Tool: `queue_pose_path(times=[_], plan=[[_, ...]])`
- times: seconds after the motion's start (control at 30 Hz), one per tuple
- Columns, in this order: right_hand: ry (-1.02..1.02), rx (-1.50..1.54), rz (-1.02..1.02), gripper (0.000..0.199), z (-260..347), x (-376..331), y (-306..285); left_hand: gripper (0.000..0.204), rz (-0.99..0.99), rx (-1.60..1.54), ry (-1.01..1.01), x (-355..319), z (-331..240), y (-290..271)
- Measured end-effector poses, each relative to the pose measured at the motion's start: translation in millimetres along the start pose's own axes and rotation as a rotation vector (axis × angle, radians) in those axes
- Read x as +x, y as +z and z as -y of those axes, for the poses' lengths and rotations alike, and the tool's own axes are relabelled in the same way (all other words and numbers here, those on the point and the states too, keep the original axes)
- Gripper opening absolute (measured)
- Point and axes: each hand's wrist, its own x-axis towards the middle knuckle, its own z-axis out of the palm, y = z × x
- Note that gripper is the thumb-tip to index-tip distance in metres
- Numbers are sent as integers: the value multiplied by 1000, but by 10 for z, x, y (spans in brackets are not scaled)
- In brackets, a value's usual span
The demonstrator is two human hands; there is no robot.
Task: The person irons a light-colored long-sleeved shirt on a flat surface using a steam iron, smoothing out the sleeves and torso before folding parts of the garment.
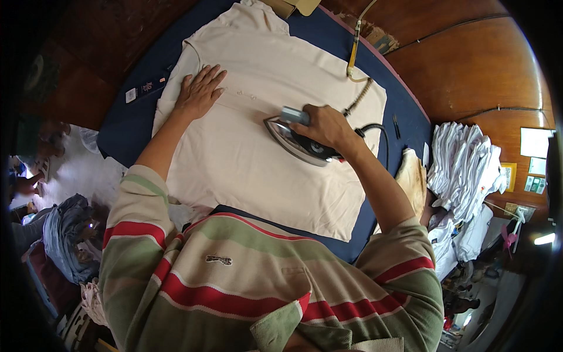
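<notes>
A cream shirt (252, 164) lies spread over a dark blue covered table (132, 129), its small buttons showing near the middle. My left hand (200, 92) rests flat on the cloth by the collar side, fingers apart. Across the shirt to the right, my right hand (326, 126) is wrapped round the handle of a clothes iron (302, 144). The iron's soleplate sits on the fabric with its tip toward the left. A coiled cord (360, 97) and a black cable (381, 130) run from behind the iron.
A dark blue box or tag (149, 89) lies left of the shirt. Thin dark tools (397, 126) lie at the right table edge. White shirts (463, 170) hang at the right beside a wooden wall (475, 64). Folded dark clothes (70, 234) are at the left.
</notes>
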Motion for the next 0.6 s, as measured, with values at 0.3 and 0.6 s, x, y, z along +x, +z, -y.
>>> queue_pose_path(times=[0.3,0.6], plan=[[319,172,-182,52,-592,54,-76,50,100,-12,-51,26,-72,-123],[223,155,-147,54,-497,-8,-19,50,94,-24,-47,15,-52,-123]])
